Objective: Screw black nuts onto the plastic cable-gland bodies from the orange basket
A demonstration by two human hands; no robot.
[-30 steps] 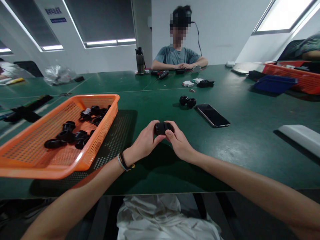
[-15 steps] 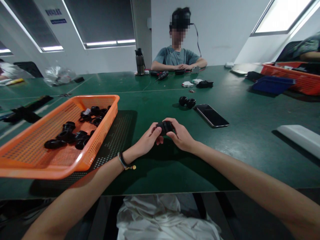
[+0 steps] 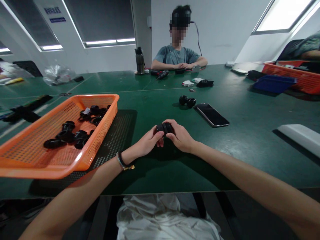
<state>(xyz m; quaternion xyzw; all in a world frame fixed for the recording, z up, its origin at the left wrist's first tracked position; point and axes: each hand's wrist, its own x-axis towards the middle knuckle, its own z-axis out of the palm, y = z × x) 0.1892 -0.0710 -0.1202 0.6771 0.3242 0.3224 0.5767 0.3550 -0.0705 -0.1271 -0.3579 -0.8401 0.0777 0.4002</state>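
A black ribbed plastic fitting [image 3: 164, 128] is held above the green table [image 3: 160, 176], between both hands. My left hand [image 3: 148, 141] grips its left end, thumb across the front. On its right end, the fingers and thumb of my right hand [image 3: 182, 136] are closed. The fingers cover much of the part, so its full shape is hidden. To the left stands an orange perforated basket [image 3: 75, 170] with several black fittings [image 3: 65, 133] inside. Beyond the hands lie two joined round black pieces [image 3: 187, 101].
A phone [image 3: 212, 115] lies right of centre, and a white object [image 3: 301, 138] sits at the right. Farther back are a cordless screwdriver [image 3: 162, 74], a bottle [image 3: 140, 61], a blue tray [image 3: 275, 85] and an orange basket [image 3: 297, 80]. A person [image 3: 172, 55] sits across the table.
The black fitting has turned slightly in the fingers, showing a rounder, shinier left end. Both hands stay in nearly the same place.
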